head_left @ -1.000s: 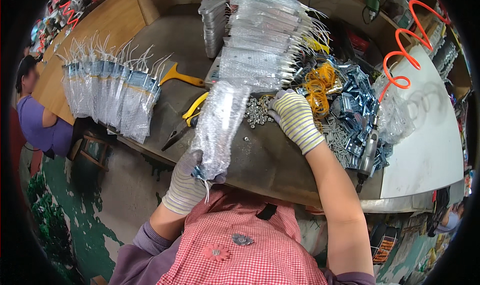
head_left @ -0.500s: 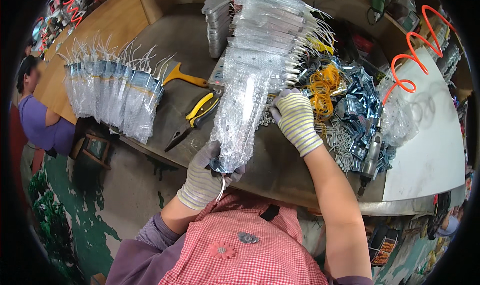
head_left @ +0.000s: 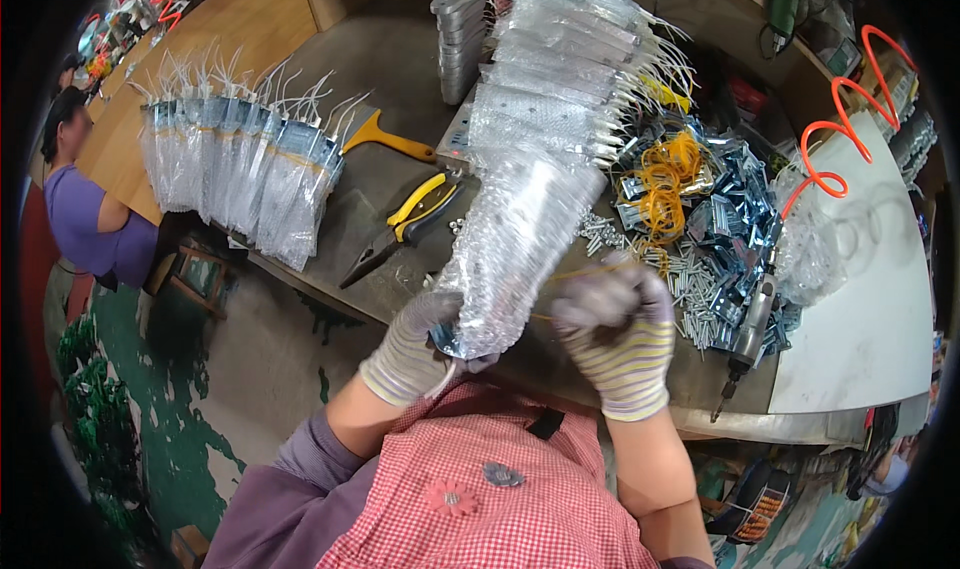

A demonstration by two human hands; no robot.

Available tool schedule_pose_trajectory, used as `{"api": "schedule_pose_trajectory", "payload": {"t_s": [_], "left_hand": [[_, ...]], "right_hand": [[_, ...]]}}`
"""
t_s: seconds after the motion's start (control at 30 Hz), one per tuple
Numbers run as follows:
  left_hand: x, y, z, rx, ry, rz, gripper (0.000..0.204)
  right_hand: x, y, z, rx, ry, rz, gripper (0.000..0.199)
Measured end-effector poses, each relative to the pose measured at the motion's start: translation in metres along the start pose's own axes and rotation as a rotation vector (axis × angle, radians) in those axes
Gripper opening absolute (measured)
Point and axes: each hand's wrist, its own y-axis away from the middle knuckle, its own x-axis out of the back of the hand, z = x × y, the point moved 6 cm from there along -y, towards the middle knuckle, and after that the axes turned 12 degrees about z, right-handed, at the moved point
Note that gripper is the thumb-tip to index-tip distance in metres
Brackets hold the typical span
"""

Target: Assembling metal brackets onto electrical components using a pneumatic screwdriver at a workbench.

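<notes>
My left hand [head_left: 415,341], in a striped knit glove, grips the near end of a bubble-wrapped part [head_left: 525,234], where a blue metal plate [head_left: 445,341] and a white wire stick out. To its right, my right hand [head_left: 615,319] in a matching glove is closed and partly smeared by motion. A thin yellow rubber band [head_left: 570,273] runs stretched from its fingers towards the wrapped part. Where the band meets the wrapping is hard to see. Beyond lies a stack of similar wrapped parts [head_left: 555,79] with white wire ends along its right side.
Rubber bands [head_left: 663,204], loose screws [head_left: 700,299] and blue metal brackets [head_left: 725,219] heap on the right, beside a power screwdriver [head_left: 750,334] and coiled orange hose [head_left: 820,134]. Leftward lie pliers [head_left: 400,229], a yellow-handled scraper [head_left: 395,141] and bundled wrapped parts [head_left: 240,179]. A person [head_left: 95,204] sits far left.
My right hand has come from beside the screws and bands towards me, now with a rubber band drawn out. The wrapped part in my left hand has tilted, its far end swinging right.
</notes>
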Motion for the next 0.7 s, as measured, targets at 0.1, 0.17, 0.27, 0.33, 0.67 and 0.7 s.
{"api": "schedule_pose_trajectory", "payload": {"t_s": [0.1, 0.17, 0.27, 0.33, 0.67, 0.7], "left_hand": [[-0.031, 0.011, 0.049, -0.845, -1.383, 0.127, 0.040], [-0.030, 0.001, 0.042, -0.641, -0.976, 0.181, 0.035], [-0.003, -0.004, 0.034, -0.227, -0.242, 0.361, 0.037], [-0.042, -0.001, 0.003, 0.079, 0.256, -0.183, 0.042], [-0.036, 0.005, 0.038, -0.948, -1.703, 0.074, 0.034], [-0.039, 0.008, 0.038, -1.039, -1.753, 0.036, 0.035]], "right_hand": [[-0.025, 0.018, -0.034, 0.282, 0.430, 0.013, 0.058], [-0.036, 0.041, 0.009, 0.346, 1.021, -0.093, 0.061], [0.000, 0.040, 0.013, 0.199, 0.713, -0.080, 0.064], [0.040, 0.026, 0.014, 0.076, 0.254, 0.192, 0.060], [-0.023, 0.055, 0.050, -0.150, 1.011, 0.041, 0.081], [-0.045, 0.052, 0.030, 0.345, 1.521, -0.200, 0.073]]}}
